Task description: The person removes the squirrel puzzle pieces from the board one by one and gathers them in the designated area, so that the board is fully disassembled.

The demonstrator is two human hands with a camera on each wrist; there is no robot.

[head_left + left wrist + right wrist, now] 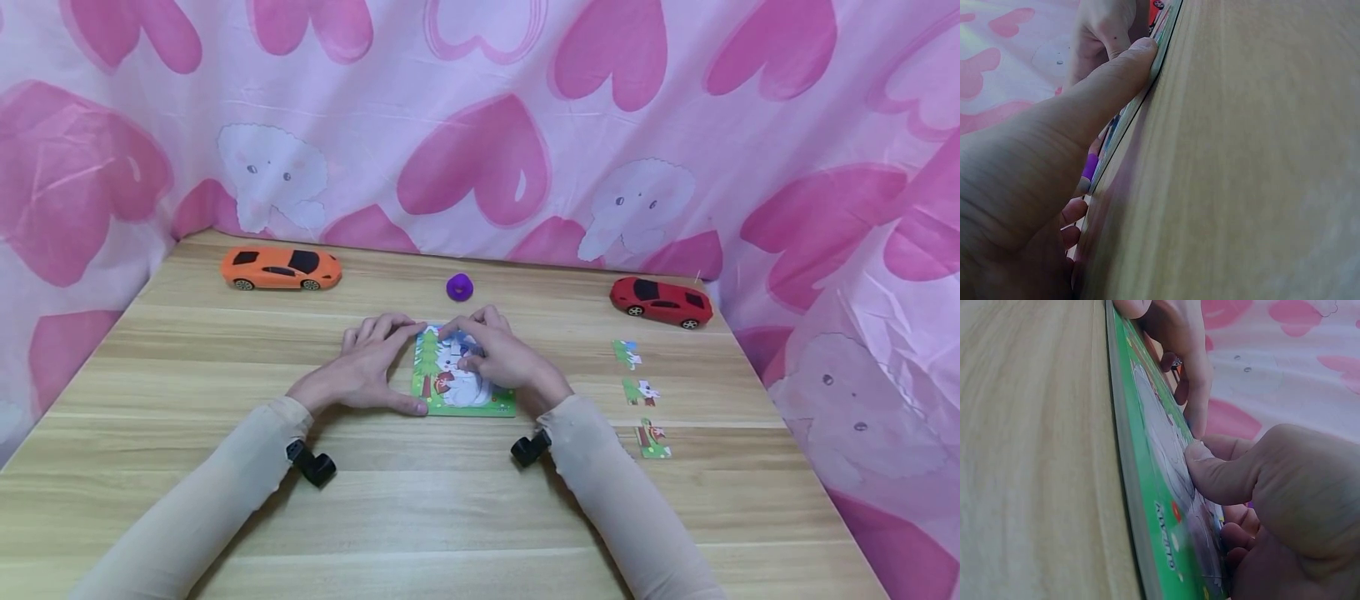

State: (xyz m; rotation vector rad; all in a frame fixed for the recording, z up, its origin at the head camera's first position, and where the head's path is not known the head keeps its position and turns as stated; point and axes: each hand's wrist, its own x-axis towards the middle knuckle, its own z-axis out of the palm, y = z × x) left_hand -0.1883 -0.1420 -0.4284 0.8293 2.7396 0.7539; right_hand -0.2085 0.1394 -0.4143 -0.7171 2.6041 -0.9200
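The puzzle board point(465, 411) lies mid-frame, probably light, stiff and rather smooth, best held by its edges. The left hand point(367, 367) spans its left side widely; the right hand point(508, 354) touches its top (whether it pinches anything, I cannot tell).

the head view is bright, the left wrist view dimmer and softer (a shadow streaks the tabletop point(1241, 156)).
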